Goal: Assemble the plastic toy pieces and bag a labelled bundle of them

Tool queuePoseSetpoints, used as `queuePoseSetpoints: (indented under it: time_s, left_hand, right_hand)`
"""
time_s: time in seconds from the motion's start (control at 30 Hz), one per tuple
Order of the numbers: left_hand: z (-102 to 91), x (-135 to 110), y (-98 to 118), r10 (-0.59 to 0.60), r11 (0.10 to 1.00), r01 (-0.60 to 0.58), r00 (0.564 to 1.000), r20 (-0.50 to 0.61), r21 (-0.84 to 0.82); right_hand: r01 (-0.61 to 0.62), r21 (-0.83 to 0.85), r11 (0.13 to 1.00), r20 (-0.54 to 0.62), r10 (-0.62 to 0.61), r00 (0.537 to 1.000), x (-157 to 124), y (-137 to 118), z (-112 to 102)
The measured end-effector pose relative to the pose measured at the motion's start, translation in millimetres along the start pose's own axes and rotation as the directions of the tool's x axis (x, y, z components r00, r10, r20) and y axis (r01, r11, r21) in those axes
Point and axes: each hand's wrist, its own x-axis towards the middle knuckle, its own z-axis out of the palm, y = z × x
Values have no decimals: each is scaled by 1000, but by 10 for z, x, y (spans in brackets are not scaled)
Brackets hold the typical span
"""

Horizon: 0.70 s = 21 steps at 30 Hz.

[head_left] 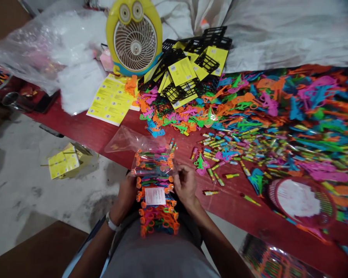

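A clear plastic bag (121,142) covers the far end of a long stack of colourful plastic toys (158,218) with orange round ends along both sides. The near part of the stack sticks out of the bag toward my body. A small white printed paper (155,196) lies on top of it. My right hand (186,185) pinches the bag's edge at the stack's right side, thumb against bent fingers. At the left side, my left hand (127,195) grips the bag's other edge, its fingertips partly hidden.
On the red table (75,121) stand a yellow fan (136,46) and a pile of black racks with yellow cards (182,71). Loose colourful plastic pieces (240,102) and small printed tubes (220,143) spread right. A red basket (330,204) holds white papers. Yellow sheets (110,98) lie left.
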Motion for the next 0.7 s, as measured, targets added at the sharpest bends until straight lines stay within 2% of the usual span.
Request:
queuePoseSetpoints:
  time_s: [0.1, 0.2, 0.27, 0.33, 0.43, 0.5, 0.6, 0.7]
  left_hand:
    - [-58, -10, -22, 127, 981, -104, 982, -137, 163]
    - [-140, -29, -2, 352, 912, -257, 890, -290, 320]
    - [-189, -52, 44, 467, 856, -336, 827, -312, 392]
    - [-227, -77, 112, 532, 808, -393, 807, -257, 439]
    - [-273, -99, 230, 593, 733, -487, 799, -97, 474]
    - [-307, -110, 292, 661, 660, -555, 749, -41, 506]
    - [-368, -153, 329, 772, 523, -614, 635, -23, 592]
    - [-437, -221, 309, 816, 421, -647, 576, 46, 636]
  right_hand:
    - [162, -26, 986, -54, -164, 985, 21, 2, -23]
    - [281, -34, 959, -55, -283, 958, 88, -43, -85]
    - [335, -47, 941, -54, -337, 940, 136, -84, -123]
    - [379, -56, 924, -17, -380, 925, 170, -123, -155]
    - [422, -45, 905, 78, -418, 905, 194, -162, -216]
    - [456, -43, 889, 130, -448, 885, 197, -172, -288]
    - [534, -63, 843, 169, -519, 838, 186, -174, -430]
    - [586, -33, 810, 192, -570, 799, 160, -186, -544]
